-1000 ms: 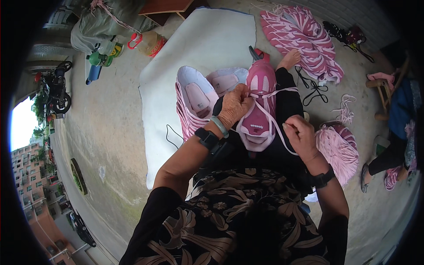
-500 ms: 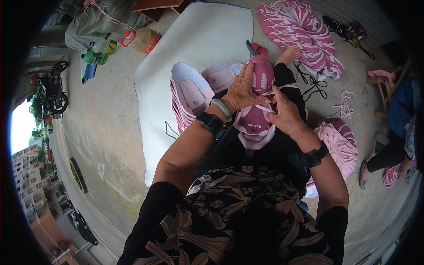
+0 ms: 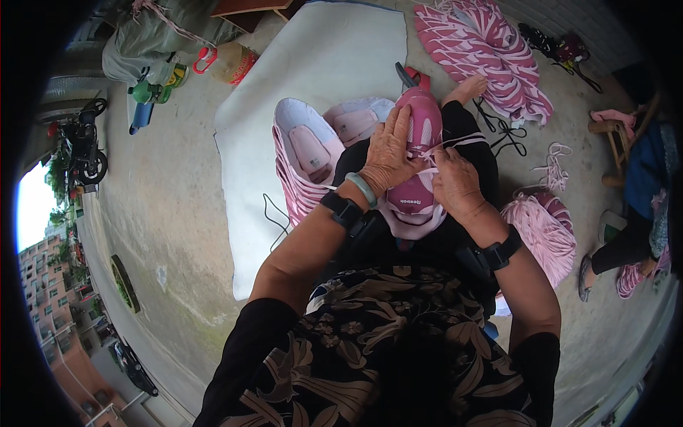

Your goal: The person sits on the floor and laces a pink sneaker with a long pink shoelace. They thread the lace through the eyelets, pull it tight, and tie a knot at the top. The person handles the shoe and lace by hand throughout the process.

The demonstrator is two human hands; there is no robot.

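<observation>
A pink shoe upper (image 3: 420, 117) lies across my black-clad lap, its pale collar toward me. My left hand (image 3: 388, 153) holds it by the left side, fingers laid along the front part and thumb over the middle. My right hand (image 3: 457, 181) is closed at the upper's right edge, fingertips pinching a pale pink shoelace (image 3: 435, 151) there. The lace runs across the middle of the upper; the fingers partly hide it. A pale strand also crosses my right knee. Left of the upper stands a row of nested shoe uppers (image 3: 306, 153) with pale insides.
A large white sheet (image 3: 249, 142) covers the ground at left. Pink uppers are piled (image 3: 484, 57) at far right, and a pink lace bundle (image 3: 544, 231) lies beside me. Bottles (image 3: 235, 64) stand far left. Another person's leg (image 3: 615, 256) and a wooden stool (image 3: 619, 146) are at right.
My right hand has drawn its fingers together into a pinch on the lace and turned slightly. My left hand has shifted a little toward me, still on the upper.
</observation>
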